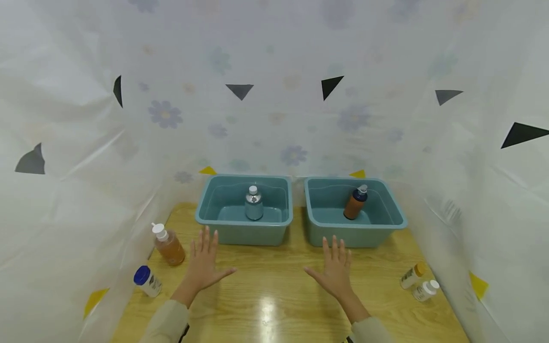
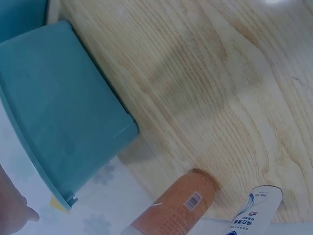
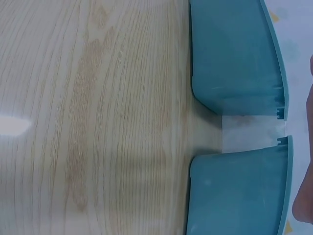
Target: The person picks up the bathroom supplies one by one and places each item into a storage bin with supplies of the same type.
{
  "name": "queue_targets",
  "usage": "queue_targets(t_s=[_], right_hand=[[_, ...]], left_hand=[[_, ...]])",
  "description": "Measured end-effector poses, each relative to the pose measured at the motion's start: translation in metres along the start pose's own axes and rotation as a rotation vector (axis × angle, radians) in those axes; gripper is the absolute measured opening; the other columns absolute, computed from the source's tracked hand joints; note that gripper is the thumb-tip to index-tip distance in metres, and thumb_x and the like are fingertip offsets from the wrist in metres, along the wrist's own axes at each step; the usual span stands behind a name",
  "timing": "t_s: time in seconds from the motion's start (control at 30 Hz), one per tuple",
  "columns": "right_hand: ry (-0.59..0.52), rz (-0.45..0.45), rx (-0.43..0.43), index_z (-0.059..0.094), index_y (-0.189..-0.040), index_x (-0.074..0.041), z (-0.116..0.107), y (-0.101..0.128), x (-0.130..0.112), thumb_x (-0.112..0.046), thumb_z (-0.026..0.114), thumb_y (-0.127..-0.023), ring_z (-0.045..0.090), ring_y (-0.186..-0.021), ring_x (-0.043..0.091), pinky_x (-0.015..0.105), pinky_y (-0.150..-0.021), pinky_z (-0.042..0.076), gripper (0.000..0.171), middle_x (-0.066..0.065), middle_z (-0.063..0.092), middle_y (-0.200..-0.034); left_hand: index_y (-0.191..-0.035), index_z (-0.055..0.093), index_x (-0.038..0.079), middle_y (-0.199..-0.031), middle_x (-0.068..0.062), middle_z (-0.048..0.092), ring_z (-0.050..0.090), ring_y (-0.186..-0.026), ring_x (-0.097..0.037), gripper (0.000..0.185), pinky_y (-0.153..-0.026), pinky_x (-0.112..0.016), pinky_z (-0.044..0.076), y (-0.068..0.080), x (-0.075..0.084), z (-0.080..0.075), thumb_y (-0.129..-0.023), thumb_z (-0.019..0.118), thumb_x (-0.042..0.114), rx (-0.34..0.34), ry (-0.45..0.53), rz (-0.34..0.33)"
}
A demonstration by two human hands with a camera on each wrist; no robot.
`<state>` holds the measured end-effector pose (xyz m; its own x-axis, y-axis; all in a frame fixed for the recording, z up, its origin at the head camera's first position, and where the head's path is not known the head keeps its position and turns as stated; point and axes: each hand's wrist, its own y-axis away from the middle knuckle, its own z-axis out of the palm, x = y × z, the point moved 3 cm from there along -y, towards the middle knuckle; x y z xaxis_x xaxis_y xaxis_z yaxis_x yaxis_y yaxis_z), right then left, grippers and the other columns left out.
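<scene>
Both my hands lie flat, palms down, on the wooden table point(image 1: 274, 295) with fingers spread and nothing in them. My left hand point(image 1: 205, 259) rests just in front of the left teal bin point(image 1: 244, 234), which holds an upright clear bottle with a white cap point(image 1: 254, 203). My right hand point(image 1: 336, 267) rests before the right teal bin point(image 1: 351, 236), where a brown bottle with a white pump point(image 1: 355, 202) leans. In the left wrist view the left bin's wall point(image 2: 54, 112) shows, and the right wrist view shows both bins point(image 3: 234, 54) side by side.
An orange pump bottle point(image 1: 168, 244) point(image 2: 176, 208) and a white blue-capped bottle point(image 1: 147, 281) point(image 2: 254, 213) stand left of my left hand. A small orange-capped bottle point(image 1: 413, 275) and a white bottle point(image 1: 425, 290) lie at the right edge. White flowered sheeting point(image 1: 274, 119) walls in the table.
</scene>
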<state>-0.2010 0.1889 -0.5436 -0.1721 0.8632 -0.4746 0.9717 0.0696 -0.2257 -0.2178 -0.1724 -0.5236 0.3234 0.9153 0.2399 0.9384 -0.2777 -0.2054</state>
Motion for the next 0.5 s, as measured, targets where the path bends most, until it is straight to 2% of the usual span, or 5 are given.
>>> queue_targets(t_s=[0.23, 0.5], right_hand=[[0.004, -0.03, 0.012, 0.022, -0.147, -0.002, 0.01, -0.01, -0.009, -0.062, 0.061, -0.074, 0.003, -0.14, 0.048, 0.065, -0.108, 0.006, 0.102, 0.027, 0.008, -0.153], [0.009, -0.118, 0.092, 0.028, -0.143, 0.002, 0.018, -0.018, -0.019, -0.069, 0.054, -0.075, 0.016, -0.135, 0.053, 0.065, -0.105, 0.016, 0.102, 0.032, 0.019, -0.149]], left_hand=[[-0.145, 0.018, -0.005, -0.151, -0.032, 0.01, 0.011, -0.137, -0.052, 0.119, -0.107, -0.067, 0.012, -0.003, -0.012, -0.001, -0.07, 0.04, 0.085, 0.066, -0.004, 0.006], [-0.144, 0.018, -0.008, -0.15, -0.032, 0.011, 0.012, -0.137, -0.052, 0.116, -0.108, -0.064, 0.015, -0.006, -0.023, 0.002, -0.071, 0.054, 0.075, 0.04, -0.012, -0.005]])
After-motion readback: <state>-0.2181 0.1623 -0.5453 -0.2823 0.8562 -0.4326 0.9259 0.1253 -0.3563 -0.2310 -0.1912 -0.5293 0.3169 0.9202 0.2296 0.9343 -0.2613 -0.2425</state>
